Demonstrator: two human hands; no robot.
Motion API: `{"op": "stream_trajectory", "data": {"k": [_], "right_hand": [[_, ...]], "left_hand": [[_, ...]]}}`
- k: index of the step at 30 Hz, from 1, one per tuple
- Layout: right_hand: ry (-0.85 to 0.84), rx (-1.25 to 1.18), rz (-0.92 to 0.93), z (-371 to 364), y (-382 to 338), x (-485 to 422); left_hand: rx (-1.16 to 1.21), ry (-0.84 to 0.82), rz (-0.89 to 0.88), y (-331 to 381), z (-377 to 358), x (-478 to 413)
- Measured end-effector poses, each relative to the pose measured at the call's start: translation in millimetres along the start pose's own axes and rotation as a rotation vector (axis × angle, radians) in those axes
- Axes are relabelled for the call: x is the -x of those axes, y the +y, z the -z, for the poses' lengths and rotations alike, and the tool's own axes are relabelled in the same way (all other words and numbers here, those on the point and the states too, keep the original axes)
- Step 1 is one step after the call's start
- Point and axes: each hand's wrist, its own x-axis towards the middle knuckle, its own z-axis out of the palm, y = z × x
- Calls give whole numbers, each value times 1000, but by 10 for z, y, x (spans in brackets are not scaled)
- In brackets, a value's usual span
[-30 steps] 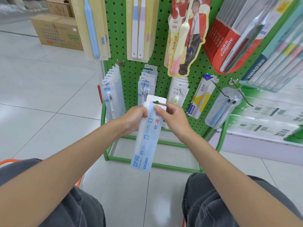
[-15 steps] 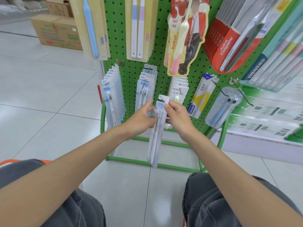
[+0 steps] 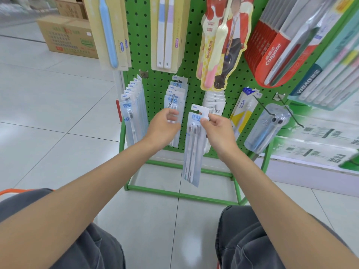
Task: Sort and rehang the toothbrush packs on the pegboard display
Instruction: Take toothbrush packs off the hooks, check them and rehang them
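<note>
Now the right hand (image 3: 219, 131) pinches a toothbrush pack (image 3: 192, 150) by its top edge; the pack hangs free, just in front of the green pegboard (image 3: 153, 84), btm row. The left hand (image 3: 163, 127), fingers loosely curled, is at the mid-hook stack of packs (image 3: 174, 94); it's blurred, can't tell if it grips.

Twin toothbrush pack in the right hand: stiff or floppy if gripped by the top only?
Likely fairly stiff: the twin pack hangs unbent from the right hand, which pinches only its top card. Probably light, since that pinch carries it. Held so high, it may swing if nudged.
</note>
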Motion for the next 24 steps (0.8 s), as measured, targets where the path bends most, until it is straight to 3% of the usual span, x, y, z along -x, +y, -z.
{"op": "stream_trajectory", "data": {"k": [9, 16, 24], "right_hand": [[235, 126, 60, -424, 47, -199], [336, 12, 48, -625, 118, -560], [365, -8, 5, -729, 104, -922]], "left_hand": [[-72, 249, -60, 86, -17, -199], [-282, 219, -154, 39, 25, -376], [-248, 114, -219, 45, 106, -519]]}}
